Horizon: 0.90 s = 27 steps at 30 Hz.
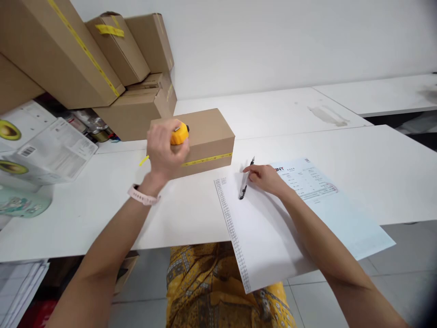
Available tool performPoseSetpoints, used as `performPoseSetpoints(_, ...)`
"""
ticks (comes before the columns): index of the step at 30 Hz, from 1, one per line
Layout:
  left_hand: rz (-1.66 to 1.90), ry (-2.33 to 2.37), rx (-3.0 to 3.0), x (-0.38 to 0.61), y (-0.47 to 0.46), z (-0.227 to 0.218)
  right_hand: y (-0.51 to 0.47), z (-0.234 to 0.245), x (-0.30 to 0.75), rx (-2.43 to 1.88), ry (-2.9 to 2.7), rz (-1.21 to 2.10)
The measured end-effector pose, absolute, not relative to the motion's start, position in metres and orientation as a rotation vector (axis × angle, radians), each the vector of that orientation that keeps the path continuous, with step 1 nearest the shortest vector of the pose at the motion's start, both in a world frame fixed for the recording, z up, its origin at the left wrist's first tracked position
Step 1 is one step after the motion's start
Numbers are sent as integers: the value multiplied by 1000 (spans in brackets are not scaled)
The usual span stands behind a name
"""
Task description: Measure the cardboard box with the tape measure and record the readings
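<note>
My left hand grips a yellow-orange tape measure above the front left part of a closed brown cardboard box. A short yellow strip shows to the left of that hand, and a yellow band runs along the box's front side. My right hand has its fingers closed around the middle of a black and clear pen over a white spiral notebook. Printed light-blue paper lies partly under my right forearm.
Several cardboard boxes are stacked at the back left, against the wall. White cartons with avocado pictures and a mint-green container stand at the left. The notebook overhangs the white table's front edge above my lap.
</note>
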State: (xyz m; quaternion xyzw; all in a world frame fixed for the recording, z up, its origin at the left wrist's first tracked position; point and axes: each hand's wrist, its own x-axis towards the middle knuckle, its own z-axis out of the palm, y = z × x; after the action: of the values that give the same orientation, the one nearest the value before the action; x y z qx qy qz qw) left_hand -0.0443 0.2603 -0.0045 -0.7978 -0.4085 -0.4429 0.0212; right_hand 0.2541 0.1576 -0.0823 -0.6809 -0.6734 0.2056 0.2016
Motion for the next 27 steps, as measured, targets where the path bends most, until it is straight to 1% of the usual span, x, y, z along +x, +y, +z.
performPoseSetpoints(1,-1427,-1156,-2552,-39,248,-18,153,-81,259,-1873,-1930,539)
performPoseSetpoints(2,-1395,-1007,-2734,-32,235,-33,148,-80,263,-1838,-1982,488)
performPoseSetpoints(3,-1300,-860,-2959,-26,224,-48,144,-80,266,-1799,-2024,422)
performPoseSetpoints(5,-1070,-711,-3272,-13,205,-78,135,-81,271,-1724,-2030,260)
performPoseSetpoints(8,-670,-681,-3405,0,193,-111,125,-82,269,-1640,-1815,96)
performPoseSetpoints(10,-407,-693,-3382,3,193,-122,121,-79,260,-1573,-1590,218)
performPoseSetpoints(12,-258,-693,-3336,3,195,-126,122,-75,246,-1433,-1407,554)
performPoseSetpoints(15,-205,-674,-3294,1,198,-126,134,-74,222,-1225,-1221,1090)
performPoseSetpoints(17,-189,-662,-3293,0,199,-124,148,-82,208,-1195,-1111,1257)
performPoseSetpoints(19,-181,-655,-3303,-1,199,-124,164,-96,197,-1220,-1015,1232)
performPoseSetpoints(21,-202,-654,-3314,-3,200,-124,176,-110,189,-1274,-993,1096)
performPoseSetpoints(24,-325,-676,-3295,-6,201,-127,184,-123,186,-1330,-1043,936)
performPoseSetpoints(27,-494,-715,-3232,-8,204,-130,184,-125,190,-1320,-1053,985)
